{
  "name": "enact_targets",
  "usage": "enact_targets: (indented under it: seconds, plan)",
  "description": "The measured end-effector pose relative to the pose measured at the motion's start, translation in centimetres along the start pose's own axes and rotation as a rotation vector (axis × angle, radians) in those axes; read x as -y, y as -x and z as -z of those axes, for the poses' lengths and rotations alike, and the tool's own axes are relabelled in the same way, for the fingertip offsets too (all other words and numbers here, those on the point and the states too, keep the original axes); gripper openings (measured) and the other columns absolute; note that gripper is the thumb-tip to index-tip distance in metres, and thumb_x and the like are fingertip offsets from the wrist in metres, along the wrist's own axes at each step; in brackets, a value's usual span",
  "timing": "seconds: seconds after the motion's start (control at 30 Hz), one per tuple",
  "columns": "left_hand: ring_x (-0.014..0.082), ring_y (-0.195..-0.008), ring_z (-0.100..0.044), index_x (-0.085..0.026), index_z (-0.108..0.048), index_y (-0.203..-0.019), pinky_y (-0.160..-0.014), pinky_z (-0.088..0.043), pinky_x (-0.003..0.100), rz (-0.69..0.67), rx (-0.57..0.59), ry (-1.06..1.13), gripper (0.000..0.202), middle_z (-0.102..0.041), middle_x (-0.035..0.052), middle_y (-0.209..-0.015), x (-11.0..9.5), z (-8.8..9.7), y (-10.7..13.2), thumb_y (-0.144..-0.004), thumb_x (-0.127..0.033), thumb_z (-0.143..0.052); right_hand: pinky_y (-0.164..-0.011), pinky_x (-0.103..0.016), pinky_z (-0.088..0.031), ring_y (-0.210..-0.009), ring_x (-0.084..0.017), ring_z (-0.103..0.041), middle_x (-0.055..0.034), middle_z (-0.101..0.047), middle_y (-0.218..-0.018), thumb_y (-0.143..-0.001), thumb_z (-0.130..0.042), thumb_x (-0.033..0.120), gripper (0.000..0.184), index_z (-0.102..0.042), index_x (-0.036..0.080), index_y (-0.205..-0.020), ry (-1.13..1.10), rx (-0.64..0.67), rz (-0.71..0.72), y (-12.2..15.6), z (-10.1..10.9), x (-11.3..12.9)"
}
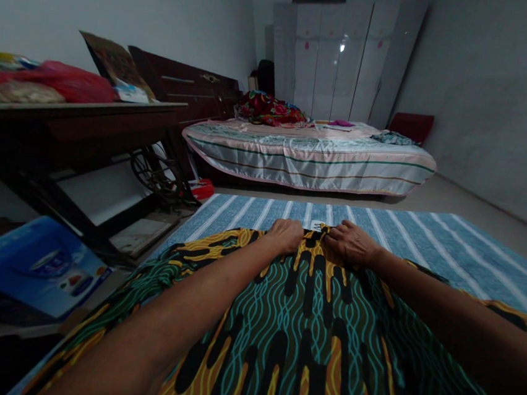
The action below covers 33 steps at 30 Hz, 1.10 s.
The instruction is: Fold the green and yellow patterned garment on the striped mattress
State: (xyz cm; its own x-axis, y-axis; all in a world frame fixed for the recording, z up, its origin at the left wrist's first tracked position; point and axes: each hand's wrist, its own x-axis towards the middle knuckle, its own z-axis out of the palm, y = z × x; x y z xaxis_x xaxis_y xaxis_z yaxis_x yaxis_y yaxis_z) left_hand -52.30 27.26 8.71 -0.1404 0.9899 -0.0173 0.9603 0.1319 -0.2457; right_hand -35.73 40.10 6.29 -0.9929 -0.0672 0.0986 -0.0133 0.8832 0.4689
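Note:
A patterned cloth (296,343) in teal, black and orange lies spread over a blue striped mat (409,233). Both my arms reach forward across it. My left hand (285,235) is closed on the cloth's far edge, fingers curled into the fabric. My right hand (351,241) grips the same edge just to the right, fingers bent down into it. The two hands sit close together, a small gap between them where the cloth bunches up.
A dark wooden table (89,112) with bags and a red bundle (69,82) stands at the left, a blue box (38,263) on the floor below it. A bed (309,152) with striped sheets lies ahead, white wardrobes (342,56) behind it.

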Motion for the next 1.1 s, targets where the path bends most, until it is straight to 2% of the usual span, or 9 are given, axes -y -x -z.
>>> enact_targets:
  seconds: [0.1,0.23,0.4,0.6,0.73,0.87,0.97,1.1]
  plan:
    - [0.0308,-0.101,-0.060,-0.009,-0.069,-0.098,-0.082,-0.049,0.038,0.058,-0.045,0.035,0.037,-0.066,0.0197,-0.100,-0.8,0.6,-0.5,-0.092,-0.030,-0.040,-0.075,-0.036,-0.029,-0.082,-0.022,-0.055,-0.0113,-0.061,-0.093,-0.093,-0.042,0.017,0.020,-0.060,0.013,-0.100,-0.014,-0.008,0.000,0.3,0.0,0.2]
    - [0.0285,-0.109,-0.057,-0.011,-0.067,-0.102,-0.086,-0.048,0.035,0.056,-0.093,0.099,0.029,-0.065,0.0168,-0.107,-2.6,1.4,-2.1,-0.089,-0.018,-0.042,-0.075,-0.036,-0.029,-0.082,-0.022,-0.054,-0.0120,-0.061,-0.093,-0.092,-0.042,0.016,0.021,-0.061,0.012,-0.101,-0.075,-0.010,-0.023,0.4,0.0,0.5]
    - [0.0269,-0.099,-0.064,-0.017,-0.069,-0.101,-0.078,-0.052,0.032,0.074,-0.032,0.197,0.024,-0.068,0.0141,-0.103,-4.4,1.6,-4.5,-0.081,-0.019,-0.054,-0.075,-0.035,-0.029,-0.082,-0.021,-0.054,-0.0122,-0.062,-0.092,-0.091,-0.045,0.018,0.021,-0.063,0.012,-0.099,-0.119,0.004,-0.074,0.4,0.1,0.9]
    - [0.0266,-0.098,-0.066,-0.017,-0.071,-0.094,-0.077,-0.052,0.029,0.142,0.026,0.261,0.022,-0.070,0.0149,-0.100,-4.1,1.1,-4.7,-0.076,-0.017,-0.059,-0.078,-0.033,-0.032,-0.087,-0.021,-0.055,-0.0094,-0.064,-0.093,-0.092,-0.046,0.020,0.022,-0.066,0.015,-0.095,-0.207,-0.002,-0.205,0.7,0.4,1.3]
    - [0.0249,-0.097,-0.066,-0.019,-0.071,-0.092,-0.079,-0.051,0.028,0.162,0.019,0.297,0.020,-0.071,0.0122,-0.100,-3.9,1.2,-4.0,-0.078,-0.018,-0.057,-0.078,-0.029,-0.035,-0.090,-0.019,-0.056,-0.0069,-0.065,-0.094,-0.094,-0.044,0.029,0.027,-0.068,0.018,-0.087,-0.279,-0.019,-0.391,0.7,0.5,1.4]
    - [0.0228,-0.096,-0.065,-0.019,-0.069,-0.093,-0.078,-0.050,0.027,0.154,-0.027,0.342,0.022,-0.071,0.0098,-0.099,-3.9,1.2,-3.3,-0.078,-0.016,-0.053,-0.072,-0.025,-0.039,-0.091,-0.018,-0.059,-0.0081,-0.065,-0.097,-0.095,-0.037,0.032,0.035,-0.069,0.018,-0.089,-0.330,-0.034,-0.652,0.2,0.4,1.1]
    - [0.0208,-0.093,-0.065,-0.020,-0.066,-0.097,-0.075,-0.049,0.025,0.143,-0.070,0.385,0.024,-0.070,0.0071,-0.098,-3.7,1.0,-2.8,-0.078,-0.015,-0.052,-0.068,-0.026,-0.041,-0.091,-0.020,-0.061,-0.0097,-0.066,-0.098,-0.094,-0.040,0.037,0.035,-0.070,0.018,-0.090,-0.364,-0.018,-0.835,-0.4,0.3,0.5]
    - [0.0206,-0.091,-0.065,-0.020,-0.064,-0.098,-0.074,-0.048,0.025,0.142,-0.108,0.427,0.025,-0.070,0.0058,-0.097,-3.6,0.4,-2.4,-0.077,-0.016,-0.051,-0.059,-0.028,-0.043,-0.081,-0.024,-0.065,-0.0144,-0.069,-0.089,-0.089,-0.043,0.047,0.041,-0.072,0.017,-0.086,-0.413,0.050,-1.041,-1.1,-0.1,-0.5]
